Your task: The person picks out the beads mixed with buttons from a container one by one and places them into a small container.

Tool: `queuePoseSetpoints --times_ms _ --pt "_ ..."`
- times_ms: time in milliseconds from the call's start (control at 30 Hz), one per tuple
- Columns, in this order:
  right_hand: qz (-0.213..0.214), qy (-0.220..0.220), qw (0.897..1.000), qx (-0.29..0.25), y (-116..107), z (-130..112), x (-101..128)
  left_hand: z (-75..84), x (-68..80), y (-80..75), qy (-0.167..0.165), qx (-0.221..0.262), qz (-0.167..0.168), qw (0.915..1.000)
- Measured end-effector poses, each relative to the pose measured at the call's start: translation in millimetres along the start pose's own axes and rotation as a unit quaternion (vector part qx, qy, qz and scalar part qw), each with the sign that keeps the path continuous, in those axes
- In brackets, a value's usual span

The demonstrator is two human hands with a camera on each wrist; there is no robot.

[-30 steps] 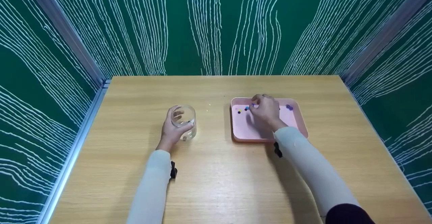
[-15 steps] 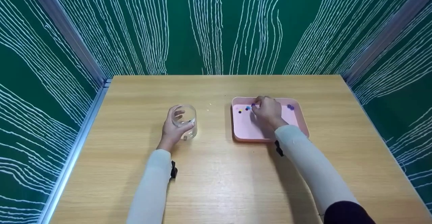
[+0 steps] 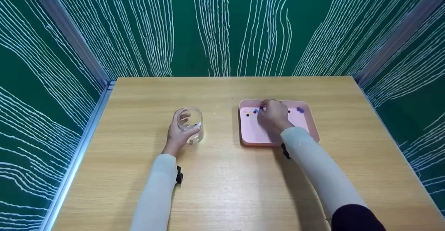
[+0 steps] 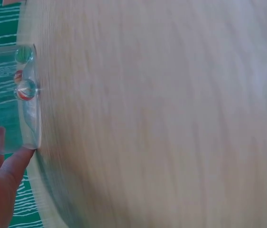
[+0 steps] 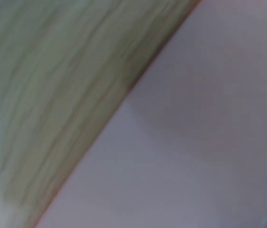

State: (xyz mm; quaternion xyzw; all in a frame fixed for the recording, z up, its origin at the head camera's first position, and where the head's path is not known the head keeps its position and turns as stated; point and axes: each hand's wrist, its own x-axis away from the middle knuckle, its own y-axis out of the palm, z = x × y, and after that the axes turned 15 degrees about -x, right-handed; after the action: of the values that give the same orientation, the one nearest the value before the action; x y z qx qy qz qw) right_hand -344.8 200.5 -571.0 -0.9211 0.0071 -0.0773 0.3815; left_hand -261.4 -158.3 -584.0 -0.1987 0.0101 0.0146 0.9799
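My left hand (image 3: 178, 135) holds a clear glass (image 3: 190, 119) upright on the table, its fingers and thumb curved round the side. Several glass marbles (image 4: 25, 89) lie at the bottom of the glass in the left wrist view, some with red swirls and one greenish. My right hand (image 3: 274, 115) is down inside a shallow pink tray (image 3: 252, 132), its fingers bent toward the tray floor. The fingertips are hidden, so whatever they touch cannot be made out. Dark and coloured marbles (image 3: 255, 111) lie left of that hand, and purple marbles (image 3: 300, 110) sit in the far right corner.
Both things stand on a light wooden table (image 3: 222, 175); the tray is right of the glass with a gap between them. Tiny pale specks (image 3: 216, 110) lie in that gap. Green walls (image 3: 194, 25) with white wavy lines enclose the table's far edge and sides.
My right hand has lowered slightly into the tray, and its fingers have drawn in and tucked out of sight. My left hand and the glass have stayed in place.
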Motion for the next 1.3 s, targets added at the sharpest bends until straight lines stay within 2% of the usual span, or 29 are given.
queuePoseSetpoints --times_ms 67,300,767,1033,1267,1300 --pt "0.000 -0.004 1.000 0.010 2 1 -1 0.0 0.2 0.3 -0.002 0.001 -0.002 1.0000" --pt "0.019 -0.040 0.997 0.066 8 9 -6 29.9 12.9 -9.9 -0.007 0.017 -0.039 0.9991" --pt "0.022 -0.029 0.997 0.074 10 7 -2 27.7 11.7 -8.0 -0.009 0.019 -0.034 0.9992" --pt "0.017 -0.001 0.999 0.041 6 7 1 1.9 -0.1 0.9 -0.004 0.010 -0.011 0.9999" --pt "0.026 -0.041 0.998 0.044 6 13 0 -1.2 0.4 0.1 0.010 -0.013 -0.002 0.9999" --pt "0.026 -0.034 0.998 0.036 7 14 0 -1.0 0.3 -0.1 0.010 -0.010 -0.003 0.9999"
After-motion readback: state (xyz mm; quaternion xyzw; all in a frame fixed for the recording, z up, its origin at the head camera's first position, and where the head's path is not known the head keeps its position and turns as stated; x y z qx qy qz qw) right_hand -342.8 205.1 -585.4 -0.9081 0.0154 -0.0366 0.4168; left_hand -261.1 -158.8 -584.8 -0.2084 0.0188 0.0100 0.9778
